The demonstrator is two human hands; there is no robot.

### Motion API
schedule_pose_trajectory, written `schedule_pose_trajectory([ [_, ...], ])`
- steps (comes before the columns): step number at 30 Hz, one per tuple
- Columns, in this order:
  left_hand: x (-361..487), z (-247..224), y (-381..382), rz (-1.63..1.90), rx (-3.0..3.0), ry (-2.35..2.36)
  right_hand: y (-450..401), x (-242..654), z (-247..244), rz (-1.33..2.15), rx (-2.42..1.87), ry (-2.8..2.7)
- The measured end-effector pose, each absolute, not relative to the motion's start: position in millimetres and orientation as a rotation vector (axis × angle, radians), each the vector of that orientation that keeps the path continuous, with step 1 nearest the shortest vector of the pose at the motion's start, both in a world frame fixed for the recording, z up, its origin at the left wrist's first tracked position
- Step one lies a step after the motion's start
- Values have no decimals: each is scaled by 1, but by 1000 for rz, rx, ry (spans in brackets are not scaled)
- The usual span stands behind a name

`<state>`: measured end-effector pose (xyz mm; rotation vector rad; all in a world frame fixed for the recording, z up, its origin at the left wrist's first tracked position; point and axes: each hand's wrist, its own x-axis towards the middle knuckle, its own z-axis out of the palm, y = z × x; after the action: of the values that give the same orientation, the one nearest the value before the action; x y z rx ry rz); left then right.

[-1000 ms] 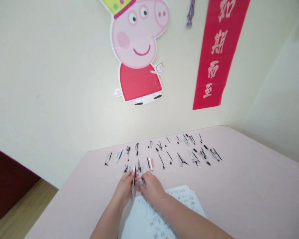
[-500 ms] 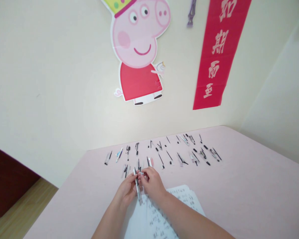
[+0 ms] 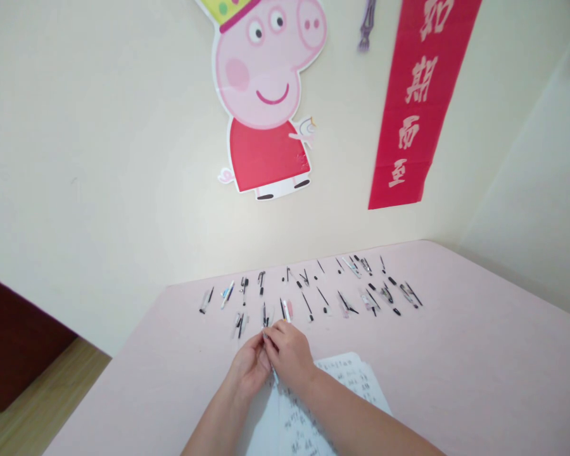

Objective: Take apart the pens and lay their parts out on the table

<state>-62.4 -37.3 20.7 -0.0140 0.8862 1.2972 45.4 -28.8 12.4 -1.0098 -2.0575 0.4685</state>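
Note:
My left hand (image 3: 251, 365) is closed around a slim pen (image 3: 275, 376), whose lower end shows below the fingers. My right hand (image 3: 287, 349) meets it at the pen's upper end, fingers pinched there; the fingers hide most of the pen. Both hands hover over an open notebook (image 3: 358, 375) with handwriting on its pages. Just beyond the fingertips lie dark pen parts (image 3: 265, 315), and a white pen piece (image 3: 286, 310) sits right of them. To the left is a small group of black and clear pen parts (image 3: 239, 323).
Two rough rows of taken-apart pens, refills and caps (image 3: 349, 303) stretch across the far part of the pink table (image 3: 479, 354). A blue and white pen (image 3: 227, 294) lies at the left. Behind stands a wall with a cartoon pig sticker (image 3: 268, 152) and a red banner (image 3: 415, 114).
My hands have come closer together, and the left has shifted slightly right. The pen, plainly visible along the left hand before, is now mostly covered by the fingers.

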Motion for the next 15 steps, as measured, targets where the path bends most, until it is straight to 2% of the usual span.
schedule_pose_trajectory([
  [15,-65,20,-38,1197,79,877,-34,46,19,539,-963,-1998],
])
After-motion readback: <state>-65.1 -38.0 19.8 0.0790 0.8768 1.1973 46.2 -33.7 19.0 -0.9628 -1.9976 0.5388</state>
